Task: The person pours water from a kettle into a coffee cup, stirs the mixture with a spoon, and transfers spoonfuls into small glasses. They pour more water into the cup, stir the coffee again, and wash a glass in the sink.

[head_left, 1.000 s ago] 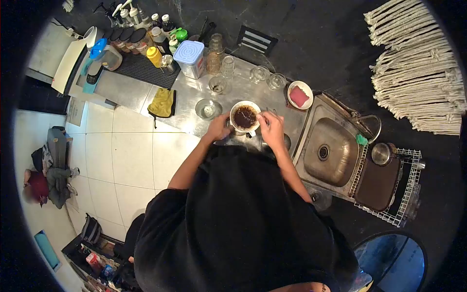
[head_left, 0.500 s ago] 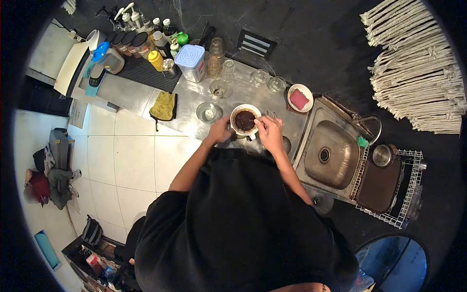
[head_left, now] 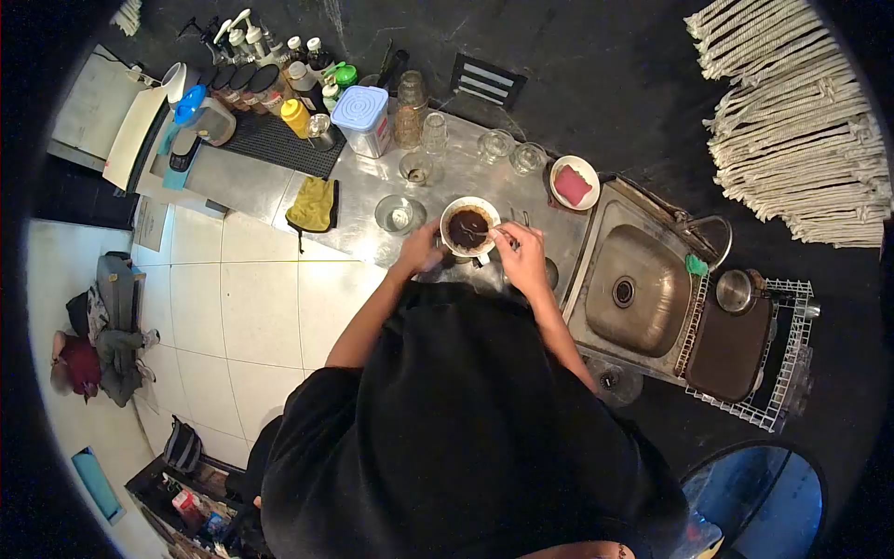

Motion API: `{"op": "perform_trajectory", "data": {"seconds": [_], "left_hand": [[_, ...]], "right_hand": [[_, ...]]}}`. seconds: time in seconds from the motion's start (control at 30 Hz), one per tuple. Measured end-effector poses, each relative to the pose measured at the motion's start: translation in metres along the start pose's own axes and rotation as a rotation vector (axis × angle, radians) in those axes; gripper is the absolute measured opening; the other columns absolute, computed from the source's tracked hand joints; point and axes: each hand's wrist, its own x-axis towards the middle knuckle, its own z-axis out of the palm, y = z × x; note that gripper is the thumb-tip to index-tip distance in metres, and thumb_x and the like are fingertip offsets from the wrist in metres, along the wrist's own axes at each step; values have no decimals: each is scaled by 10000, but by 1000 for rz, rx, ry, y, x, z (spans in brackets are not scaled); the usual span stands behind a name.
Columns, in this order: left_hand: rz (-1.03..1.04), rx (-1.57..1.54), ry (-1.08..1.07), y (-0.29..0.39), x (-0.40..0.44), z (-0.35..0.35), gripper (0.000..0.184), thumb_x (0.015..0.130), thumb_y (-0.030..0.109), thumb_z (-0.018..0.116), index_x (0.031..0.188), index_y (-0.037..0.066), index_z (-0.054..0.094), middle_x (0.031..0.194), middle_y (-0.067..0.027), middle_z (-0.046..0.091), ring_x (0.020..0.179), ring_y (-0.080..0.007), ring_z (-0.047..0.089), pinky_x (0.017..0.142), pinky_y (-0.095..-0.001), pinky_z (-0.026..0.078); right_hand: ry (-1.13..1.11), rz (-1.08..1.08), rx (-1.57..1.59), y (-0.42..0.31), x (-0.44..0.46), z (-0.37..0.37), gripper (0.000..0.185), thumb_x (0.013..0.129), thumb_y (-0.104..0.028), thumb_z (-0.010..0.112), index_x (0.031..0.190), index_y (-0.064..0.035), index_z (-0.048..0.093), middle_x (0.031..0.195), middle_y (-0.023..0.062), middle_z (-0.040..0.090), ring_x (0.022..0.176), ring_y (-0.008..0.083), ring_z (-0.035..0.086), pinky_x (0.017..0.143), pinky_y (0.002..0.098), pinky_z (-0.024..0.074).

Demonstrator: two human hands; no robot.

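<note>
A white cup (head_left: 449,212) holds dark brown coffee (head_left: 468,226), with brown marks around its inner wall. My left hand (head_left: 421,250) is at the cup's left side, fingers curled against it. A thin spoon (head_left: 492,235) reaches into the coffee from the right, its handle pinched in my right hand (head_left: 523,256). The spoon's tip is in the dark coffee. To the left of the cup stands a clear glass (head_left: 399,216), and a second glass (head_left: 417,170) is behind it.
A sink (head_left: 638,289) lies to my right, with a wire rack (head_left: 792,345) beyond it. A bowl with a red sponge (head_left: 571,185) sits behind the sink's left edge. A yellow cloth (head_left: 314,204), a lidded tub (head_left: 361,121) and several bottles line the counter's left. A person (head_left: 82,361) sits far left.
The spoon and my right hand have shifted slightly within the cup, and the coffee's surface looks different. My left hand stays at the cup's side. The whole view has tilted a little.
</note>
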Motion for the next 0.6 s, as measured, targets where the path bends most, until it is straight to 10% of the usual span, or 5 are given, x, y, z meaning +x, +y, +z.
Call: {"op": "perform_trajectory", "data": {"seconds": [0.6], "left_hand": [[-45,2,-19,1,0,-1,614,794,279,727,1374,190,548,1224,-179,662,1144,-389,615,945,-463,497]], "right_hand": [[140,-39,51,5,-1,4,181,897,-145,675,884,34,686,668,136,603,569,199,546,591,328,431]]}}
